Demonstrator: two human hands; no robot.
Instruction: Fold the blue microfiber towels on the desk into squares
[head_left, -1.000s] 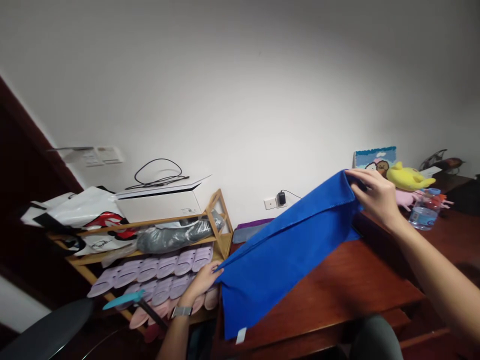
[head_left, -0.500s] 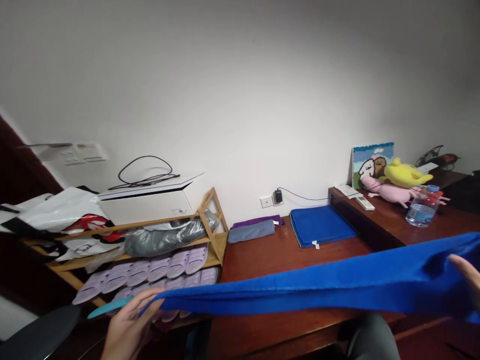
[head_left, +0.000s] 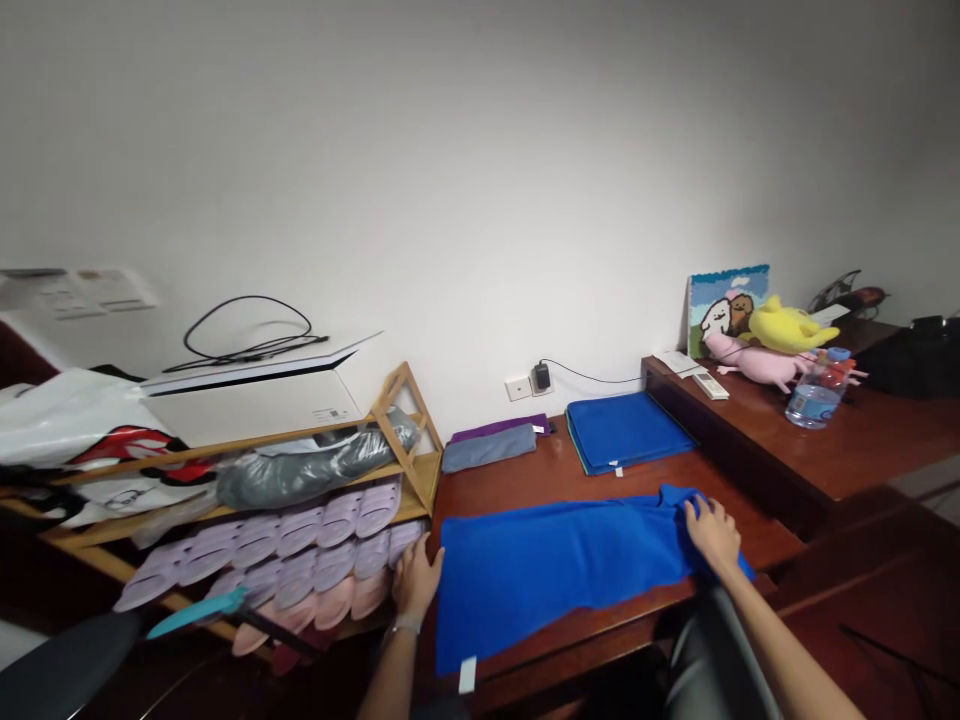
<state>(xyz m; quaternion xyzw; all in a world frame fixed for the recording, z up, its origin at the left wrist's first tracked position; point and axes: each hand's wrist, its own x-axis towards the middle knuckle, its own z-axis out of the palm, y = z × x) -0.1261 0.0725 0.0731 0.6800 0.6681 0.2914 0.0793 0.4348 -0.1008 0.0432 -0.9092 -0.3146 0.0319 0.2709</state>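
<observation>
Blue cloth (head_left: 555, 565) lies on table (head_left: 547, 492). Left hand (head_left: 418, 580) is half open at left edge, contact unclear; right hand (head_left: 712, 535) presses right end, fingers spread.

1. Single view: head cam, worn on me, looking forward and down over the tabletop (head_left: 525, 490).
2. Faces the wall (head_left: 450, 180), which fills roughly the upper half.
3. Close-in: my left hand (head_left: 417, 578) and right hand (head_left: 712, 535) sit low in frame, forearms entering from the bottom.
4. Wide coverage, rack (head_left: 409, 440) left to bottle (head_left: 816, 395) right.
</observation>
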